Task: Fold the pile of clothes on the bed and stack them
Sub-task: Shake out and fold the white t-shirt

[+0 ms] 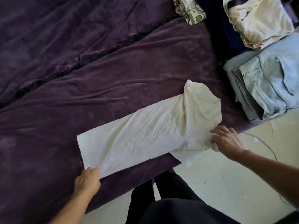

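One purple bed cover (97,70) fills most of the view, with pale floor (226,183) beyond its near edge. A cream shirt (145,135) lies on it, folded long. The left hand (87,178) pinches the shirt's hem corner; the right hand (226,139) grips its sleeve at the bed edge. Folded jeans (271,81) lie near the shirt's collar.

We record both forearms bare up to the frame edge: left forearm (71,206), right forearm (267,167). The left hand (87,179) and right hand (226,141) are bare too. We note a small red mark at the right hand's thumb tip, possibly nail varnish; too small to confirm. Below are black trousers (174,185), loose in the leg, with soft vertical folds. Nearest the camera is a black top (178,212) of plain matte fabric; we cannot tell its cut.
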Motion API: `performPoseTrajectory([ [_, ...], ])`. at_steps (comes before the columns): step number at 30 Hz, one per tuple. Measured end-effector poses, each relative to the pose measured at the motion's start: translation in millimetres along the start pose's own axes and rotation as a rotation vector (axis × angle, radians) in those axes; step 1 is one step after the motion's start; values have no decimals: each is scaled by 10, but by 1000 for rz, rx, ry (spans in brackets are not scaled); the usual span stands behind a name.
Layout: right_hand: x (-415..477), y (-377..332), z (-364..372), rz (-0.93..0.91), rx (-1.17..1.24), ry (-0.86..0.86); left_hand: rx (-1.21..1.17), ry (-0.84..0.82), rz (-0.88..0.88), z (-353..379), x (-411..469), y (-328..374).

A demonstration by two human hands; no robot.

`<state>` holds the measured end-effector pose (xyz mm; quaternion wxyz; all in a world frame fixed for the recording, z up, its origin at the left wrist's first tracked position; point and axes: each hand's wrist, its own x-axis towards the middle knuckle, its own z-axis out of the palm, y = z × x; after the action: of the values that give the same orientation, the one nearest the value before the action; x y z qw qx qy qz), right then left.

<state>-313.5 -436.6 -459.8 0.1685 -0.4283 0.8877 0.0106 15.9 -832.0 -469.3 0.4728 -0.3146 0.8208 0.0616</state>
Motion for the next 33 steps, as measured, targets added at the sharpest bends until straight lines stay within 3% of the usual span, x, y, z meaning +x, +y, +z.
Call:
performPoseTrajectory([
  [2,146,-245,5,52,86,104,12,29,42,1,22,44],
  [3,232,-391,-6,119,161,65,10,46,73,0,37,74],
  [7,370,-816,9,392,357,-498,-55,-47,152,0,63,219],
  [11,-14,-858,-67,463,323,-843,-77,-117,184,-6,-121,269],
  [13,-29,-758,-142,501,252,-744,-92,-97,188,-2,-214,276],
  [16,507,-544,-289,573,280,-258,-136,-51,176,-13,-296,314],
  [18,1033,-447,-346,631,381,-62,-166,14,172,-7,-273,377],
  [21,1705,-329,-231,798,462,-66,-229,99,178,6,-83,547],
  [24,1856,-194,18,832,439,-61,-286,116,175,-18,138,774],
  [28,1322,322,164,1036,534,159,-316,51,133,-37,184,1028],
  [30,1044,621,159,1117,559,150,-293,23,117,-48,163,1092],
  [33,770,758,108,1078,559,163,-266,39,96,-127,115,1199],
])
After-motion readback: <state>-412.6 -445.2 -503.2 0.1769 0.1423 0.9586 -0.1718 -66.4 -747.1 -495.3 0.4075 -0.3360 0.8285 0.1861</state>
